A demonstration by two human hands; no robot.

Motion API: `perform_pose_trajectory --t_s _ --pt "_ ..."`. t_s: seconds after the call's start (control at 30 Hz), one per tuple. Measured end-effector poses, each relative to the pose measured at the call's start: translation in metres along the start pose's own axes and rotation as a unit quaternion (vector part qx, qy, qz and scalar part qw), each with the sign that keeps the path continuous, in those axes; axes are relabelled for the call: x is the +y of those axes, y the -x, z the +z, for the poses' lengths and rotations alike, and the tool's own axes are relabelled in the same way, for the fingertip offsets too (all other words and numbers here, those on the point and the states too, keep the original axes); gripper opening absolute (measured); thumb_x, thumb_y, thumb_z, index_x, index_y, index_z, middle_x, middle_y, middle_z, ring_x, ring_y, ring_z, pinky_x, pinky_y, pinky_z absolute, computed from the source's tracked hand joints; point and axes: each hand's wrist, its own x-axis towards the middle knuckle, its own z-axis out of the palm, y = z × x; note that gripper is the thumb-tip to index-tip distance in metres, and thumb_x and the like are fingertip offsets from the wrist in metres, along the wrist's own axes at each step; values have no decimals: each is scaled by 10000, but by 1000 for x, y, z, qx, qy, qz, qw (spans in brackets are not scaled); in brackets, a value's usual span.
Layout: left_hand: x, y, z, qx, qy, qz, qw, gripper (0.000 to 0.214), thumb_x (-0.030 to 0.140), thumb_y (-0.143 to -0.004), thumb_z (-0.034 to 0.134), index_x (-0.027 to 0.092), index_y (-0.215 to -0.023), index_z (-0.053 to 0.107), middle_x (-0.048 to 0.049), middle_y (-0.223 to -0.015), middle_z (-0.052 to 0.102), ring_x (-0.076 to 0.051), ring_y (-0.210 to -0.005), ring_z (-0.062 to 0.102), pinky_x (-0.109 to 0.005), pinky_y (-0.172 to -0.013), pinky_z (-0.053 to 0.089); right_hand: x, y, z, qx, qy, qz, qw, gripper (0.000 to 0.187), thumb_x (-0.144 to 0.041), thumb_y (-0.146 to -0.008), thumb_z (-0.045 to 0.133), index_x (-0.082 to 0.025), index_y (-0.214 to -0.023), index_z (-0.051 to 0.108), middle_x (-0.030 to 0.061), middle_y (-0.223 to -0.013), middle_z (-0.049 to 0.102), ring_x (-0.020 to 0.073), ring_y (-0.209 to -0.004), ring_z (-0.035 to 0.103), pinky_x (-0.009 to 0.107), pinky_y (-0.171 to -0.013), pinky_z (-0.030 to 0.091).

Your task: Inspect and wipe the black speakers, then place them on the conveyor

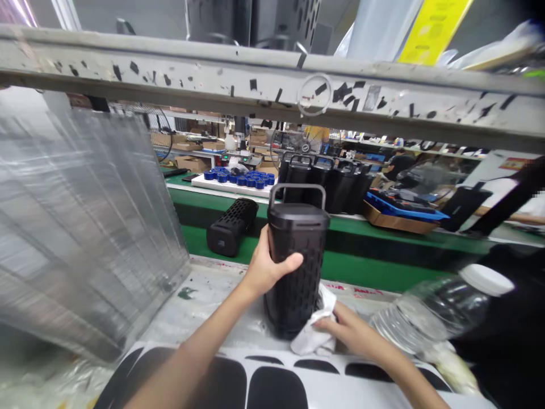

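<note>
A black lantern-like housing (298,238) with slotted sides and a grey loop handle on top stands upright on the white work surface (208,289). My left hand (268,264) grips it from the left, thumb across its front and the other fingers hidden behind. Low on its right side, my right hand (340,324) is closed on a white cloth (317,329), which touches the housing near its base. A similar black housing (232,227) lies on its side on the green belt (357,258) just beyond.
A clear plastic bottle (438,312) with a white cap is at the right. Beyond the belt are a white tray (200,183) of blue parts, several black housings (340,184) and a box with a blue tray (404,207). A shelf beam (191,74) crosses above; a silvery panel (85,221) stands left.
</note>
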Motion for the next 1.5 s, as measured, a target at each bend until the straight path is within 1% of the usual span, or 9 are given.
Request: perform_pose_trajectory --t_s 0.17,0.23,0.37,0.57,0.63,0.8,0.97,1.3,1.5 --pt "21 5 -1 -118 -38 8 992 917 458 -625 839 171 -1365 381 -133 -1354 552 -335 -1283 515 -472 -1108 398 -23 19 -50 24 190 125 973 807 -472 -604 689 67 -1200 615 390 -1450 372 570 -1433 140 723 -1136 -26" --pt "37 5 -7 -164 -71 -5 984 976 411 -550 902 168 -1353 402 -143 -1355 547 -365 -1291 508 -511 -1112 393 -44 31 -64 13 211 139 968 1145 -561 -589 728 68 -1470 357 308 -1578 111 453 -1467 -110 638 -1152 -128" --pt "63 4 -21 -245 -123 -25 961 1221 337 -492 958 254 -1488 257 -122 -1492 443 -356 -1389 423 -496 -1175 334 -88 40 -72 9 40 -10 999 1043 -790 -828 478 -267 -1588 -9 -40 -1640 -67 170 -1517 -43 403 -1227 48" --pt "68 3 -23 -207 -50 -59 975 1135 450 -534 940 266 -1451 297 -110 -1478 468 -344 -1359 461 -487 -1178 339 -120 19 -53 90 55 -77 991 1006 -837 -862 317 -213 -1582 -8 35 -1637 1 192 -1516 40 449 -1215 113" --pt "67 4 -19 -202 -59 -70 975 1076 463 -569 917 266 -1434 308 -104 -1432 506 -340 -1345 477 -488 -1167 361 -102 37 -55 191 259 -33 946 1084 -916 -792 166 -140 -1537 299 124 -1601 151 332 -1497 69 603 -1176 98" --pt "66 3 -16 -186 -97 -80 974 792 451 -589 891 219 -1213 461 -112 -1411 534 -338 -1326 511 -444 -1151 416 19 152 -51 330 653 -83 677 979 -753 -896 253 83 -1208 655 415 -1234 563 602 -1149 536 687 -739 559" --pt "61 3 -12 -165 -98 -86 978 795 425 -595 871 193 -1242 469 -115 -1351 606 -326 -1235 599 -424 -1038 522 81 213 -40 184 543 163 803 703 -381 -986 442 -155 -1585 152 187 -1213 651 233 -922 735 288 -701 623" --pt "54 3 -14 -134 -184 -63 972 885 522 -611 838 205 -1338 446 -123 -1325 595 -360 -1170 589 -567 -1023 480 -37 147 -84 15 708 173 685 809 83 -726 555 -179 -1483 442 202 -1163 668 387 -972 659 531 -738 575" --pt "54 2 -17 -155 -199 -72 965 934 566 -642 822 210 -1392 393 -129 -1291 606 -356 -1134 606 -464 -883 576 -61 66 -106 6 783 99 614 237 -158 -945 593 -141 -1172 660 122 -1200 662 268 -1207 580 564 -1129 360"
